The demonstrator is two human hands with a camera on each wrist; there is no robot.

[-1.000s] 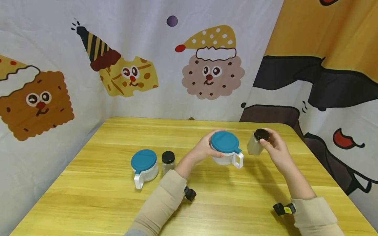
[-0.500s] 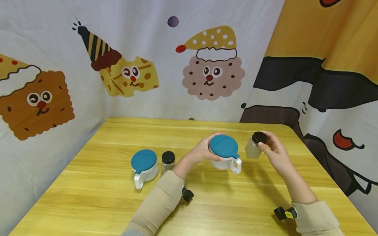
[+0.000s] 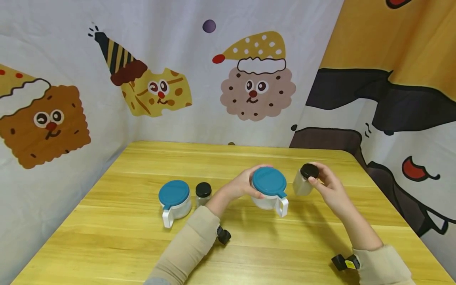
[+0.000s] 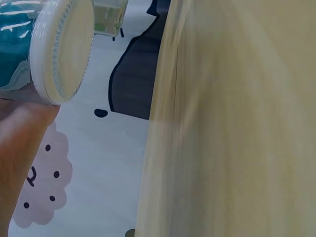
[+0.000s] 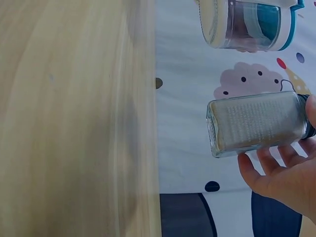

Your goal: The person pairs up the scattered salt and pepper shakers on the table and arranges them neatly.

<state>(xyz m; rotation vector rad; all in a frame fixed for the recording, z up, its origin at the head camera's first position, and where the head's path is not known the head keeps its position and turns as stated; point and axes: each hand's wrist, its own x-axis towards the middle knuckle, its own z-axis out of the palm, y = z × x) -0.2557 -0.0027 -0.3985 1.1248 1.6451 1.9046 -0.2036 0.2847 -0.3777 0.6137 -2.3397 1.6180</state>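
Observation:
My left hand (image 3: 239, 187) grips a round seasoning jar (image 3: 268, 182) around its side, thumb toward me. It has a blue lid and a white handle pointing down and right. The left wrist view shows its pale base (image 4: 74, 49), raised above the table. In my right hand (image 3: 334, 193) is a square glass spice bottle (image 5: 256, 123) with a black cap (image 3: 309, 171), pinched near the cap and tilted. That bottle is also off the table, with a small gap between it and the seasoning jar. Its contents look pale; their kind cannot be told.
A second blue-lidded seasoning jar (image 3: 174, 196) stands on the wooden table (image 3: 107, 237) at the left. Beside it is another black-capped spice bottle (image 3: 204, 192), partly hidden by my left forearm. A cartoon-printed curtain (image 3: 206, 118) hangs behind the table.
Both hands have lowered slightly toward me, carrying the seasoning jar and the spice bottle with a small shift left. Each hand keeps its hold. The second jar and bottle stand where they were.

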